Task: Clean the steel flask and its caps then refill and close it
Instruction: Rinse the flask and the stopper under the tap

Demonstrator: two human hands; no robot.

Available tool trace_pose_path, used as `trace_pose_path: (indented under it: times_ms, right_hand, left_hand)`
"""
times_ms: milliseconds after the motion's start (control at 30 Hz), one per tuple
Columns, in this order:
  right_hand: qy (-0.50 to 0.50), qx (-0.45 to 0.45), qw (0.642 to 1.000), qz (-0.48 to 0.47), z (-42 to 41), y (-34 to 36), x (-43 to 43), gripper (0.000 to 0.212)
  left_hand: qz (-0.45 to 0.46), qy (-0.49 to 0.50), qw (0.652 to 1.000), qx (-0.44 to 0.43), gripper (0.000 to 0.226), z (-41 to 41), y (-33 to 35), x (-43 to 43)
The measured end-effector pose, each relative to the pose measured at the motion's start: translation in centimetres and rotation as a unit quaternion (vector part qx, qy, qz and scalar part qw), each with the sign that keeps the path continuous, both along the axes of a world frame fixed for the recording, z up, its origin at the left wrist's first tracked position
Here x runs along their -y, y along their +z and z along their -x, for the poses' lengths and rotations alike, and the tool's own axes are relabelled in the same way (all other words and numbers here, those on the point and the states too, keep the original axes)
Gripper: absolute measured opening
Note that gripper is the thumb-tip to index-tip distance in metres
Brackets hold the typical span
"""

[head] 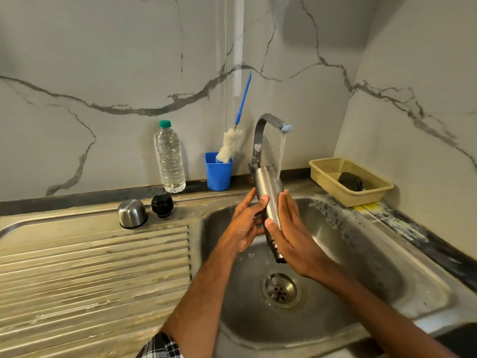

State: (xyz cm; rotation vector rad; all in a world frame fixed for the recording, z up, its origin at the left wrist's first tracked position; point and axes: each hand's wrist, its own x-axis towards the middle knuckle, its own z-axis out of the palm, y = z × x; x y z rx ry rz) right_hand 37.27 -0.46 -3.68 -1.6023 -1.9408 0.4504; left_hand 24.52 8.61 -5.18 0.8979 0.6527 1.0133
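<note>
Marble walling is backing the steel sink (pixel 382 244), where water is running from the tap (pixel 271 121). Over the basin the flask (pixel 268 184) is hanging mouth-down, its long axis near upright and its base leaning toward the tap. Being wet steel, it is probably handling rigid, light and slippery, so mid-body is looking the surest hold. The left grip (pixel 245 226) is wrapping it, thumb across the front. The right grip (pixel 294 231) is pressing flat-fingered. Steel cap (pixel 132 213) and black cap (pixel 162 205) are sitting on the tabletop (pixel 77 254).

I can read no text, brand or number from here: none on the brushed steel flask (pixel 269 192), none on the clear plastic water bottle (pixel 170 157).
</note>
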Motion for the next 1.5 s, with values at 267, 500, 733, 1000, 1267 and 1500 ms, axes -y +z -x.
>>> trace_pose_path:
  times_ms: [267, 500, 733, 1000, 1267, 1500]
  right_hand:
    - [0.005, 0.023, 0.999, -0.026, 0.3, 3.4, -6.2, 0.070]
    - [-0.039, -0.265, 0.963, 0.016, -1.4, 4.3, -10.1, 0.067]
    - [-0.050, -0.263, 0.962, 0.058, -1.1, 0.6, -5.1, 0.086]
    - [-0.105, -0.105, 0.989, 0.025, -1.6, 0.0, -3.6, 0.114]
    - [-0.089, 0.096, 0.991, 0.005, 0.6, 0.3, -1.7, 0.123]
    - [0.017, 0.104, 0.994, -0.017, 0.7, 1.2, -3.8, 0.075]
  left_hand:
    - [-0.002, -0.029, 1.000, 0.010, 0.066, 0.0, -0.1, 0.1]
    - [0.000, -0.030, 0.999, 0.030, 0.073, -0.3, 0.5, 0.5]
    - [0.021, 0.011, 0.998, 0.059, 0.064, -0.3, 0.3, 0.2]
    - [0.004, -0.004, 1.000, -0.023, 0.046, -0.4, 0.2, 0.3]
    - [-0.006, -0.010, 0.997, -0.074, 0.046, -0.3, 0.3, 0.5]
    - [-0.031, -0.041, 0.997, -0.048, 0.034, 0.3, 0.2, 0.6]
